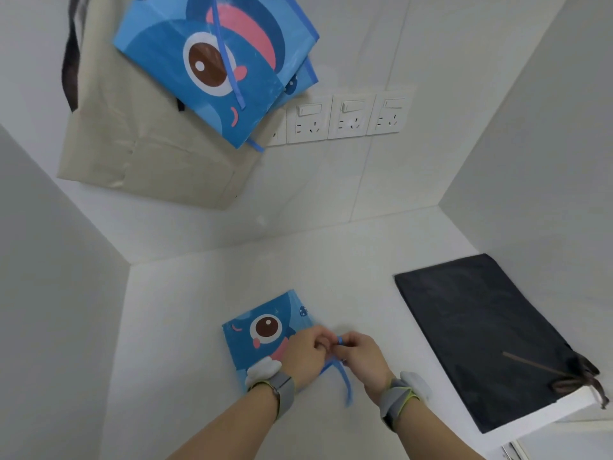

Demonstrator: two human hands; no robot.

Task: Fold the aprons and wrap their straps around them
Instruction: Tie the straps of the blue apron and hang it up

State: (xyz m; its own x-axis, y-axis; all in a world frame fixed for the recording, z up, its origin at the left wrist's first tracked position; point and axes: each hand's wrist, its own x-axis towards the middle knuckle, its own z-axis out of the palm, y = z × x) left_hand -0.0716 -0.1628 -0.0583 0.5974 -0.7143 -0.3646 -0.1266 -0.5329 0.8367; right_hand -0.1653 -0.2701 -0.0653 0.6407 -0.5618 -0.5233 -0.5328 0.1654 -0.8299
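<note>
Reference point for all positions: the folded blue apron (262, 330) lying flat on the white counter (185, 376), printed with a cartoon eye facing up. Far above and to the left of it, a beige apron (132, 154) hangs on the wall, with a second blue cartoon apron (212, 61) hanging over it and a thin blue strap trailing down its front. On the folded blue apron's lower right corner rests the left hand (306, 351), fingers curled closed, pinching the blue strap (340, 370) at its right edge; the wrist carries a grey band (282, 390) with a white pad lying on the apron. Immediately right of the apron, the right hand (360, 353) meets the left, fingertips closed on a small loop of the same strap; a loose length of strap runs down from between the two hands onto the counter. This wrist also carries a grey band. Above and to the right of the folded apron, a row of white wall sockets (341, 117) is fixed to the back wall. Well to the right of the apron, a dark folded apron (481, 336) lies flat on the counter reaching its edge, its brown straps (577, 376) bunched at its lower right corner.
</note>
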